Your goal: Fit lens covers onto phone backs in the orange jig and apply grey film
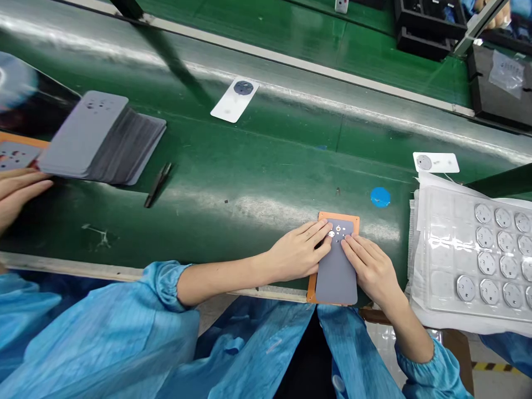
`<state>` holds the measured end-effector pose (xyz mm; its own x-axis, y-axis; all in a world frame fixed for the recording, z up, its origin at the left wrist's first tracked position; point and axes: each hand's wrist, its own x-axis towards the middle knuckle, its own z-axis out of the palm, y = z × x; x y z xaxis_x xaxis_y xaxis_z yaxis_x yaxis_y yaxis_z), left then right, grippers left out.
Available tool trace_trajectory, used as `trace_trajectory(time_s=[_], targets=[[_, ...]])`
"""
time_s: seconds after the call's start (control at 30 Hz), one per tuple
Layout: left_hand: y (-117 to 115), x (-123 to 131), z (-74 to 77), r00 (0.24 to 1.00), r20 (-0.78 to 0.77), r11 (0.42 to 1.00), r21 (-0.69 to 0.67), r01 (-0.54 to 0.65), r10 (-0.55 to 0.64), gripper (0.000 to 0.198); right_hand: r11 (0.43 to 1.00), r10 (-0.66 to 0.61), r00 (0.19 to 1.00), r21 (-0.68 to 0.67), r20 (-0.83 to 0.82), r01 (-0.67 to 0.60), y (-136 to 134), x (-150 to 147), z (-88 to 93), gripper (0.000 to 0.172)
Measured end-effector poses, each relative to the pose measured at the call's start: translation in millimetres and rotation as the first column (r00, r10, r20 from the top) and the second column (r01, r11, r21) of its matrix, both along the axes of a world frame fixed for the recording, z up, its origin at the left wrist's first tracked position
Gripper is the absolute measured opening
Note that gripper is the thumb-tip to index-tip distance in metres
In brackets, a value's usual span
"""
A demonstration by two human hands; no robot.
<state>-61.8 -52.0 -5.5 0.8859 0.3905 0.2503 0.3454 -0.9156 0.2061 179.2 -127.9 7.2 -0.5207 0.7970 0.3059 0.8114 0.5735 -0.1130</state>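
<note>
A dark grey phone back panel (336, 277) with small camera holes at its top lies on an orange fixture plate (312, 288) at the table's front edge. My left hand (301, 249) comes in from the left, its stretched fingertips touching the panel beside the holes. My right hand (372, 266) rests on the panel's right edge, fingers extended and close together, tips just below the holes. A small white round spot (331, 234) shows near my left fingertips. Neither hand visibly grips anything, and the undersides of the fingers are hidden.
At left stand a fanned stack of grey panels (87, 133), black tweezers (158, 184) and a co-worker's hand (19, 191). White cards (235, 100) lie farther back. A blue disc (380, 197) is right of centre, near a clear tray (446, 255) holding several round parts (486, 263).
</note>
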Motion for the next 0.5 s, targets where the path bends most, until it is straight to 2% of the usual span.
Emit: trace_trajectory(time_s=[0.17, 0.37, 0.5], targets=[[-0.5, 1.8, -1.9, 0.998, -0.063, 0.999, 0.04, 0.016, -0.014, 0.047, 0.99, -0.031, 0.988, -0.134, 0.153, 0.052, 3.6, -6.7, -1.4, 0.058], [-0.8, 2.0, 2.9, 0.988, -0.155, 0.996, 0.083, 0.029, -0.016, 0.05, 0.979, -0.022, 0.984, -0.195, 0.18, 0.057, 1.7, -8.7, 2.0, 0.071], [-5.6, 1.3, 2.5, 0.993, -0.122, 0.995, 0.095, 0.011, 0.001, 0.052, 0.978, -0.019, 0.982, -0.203, 0.188, 0.058, -2.6, -7.1, 5.2, 0.075]])
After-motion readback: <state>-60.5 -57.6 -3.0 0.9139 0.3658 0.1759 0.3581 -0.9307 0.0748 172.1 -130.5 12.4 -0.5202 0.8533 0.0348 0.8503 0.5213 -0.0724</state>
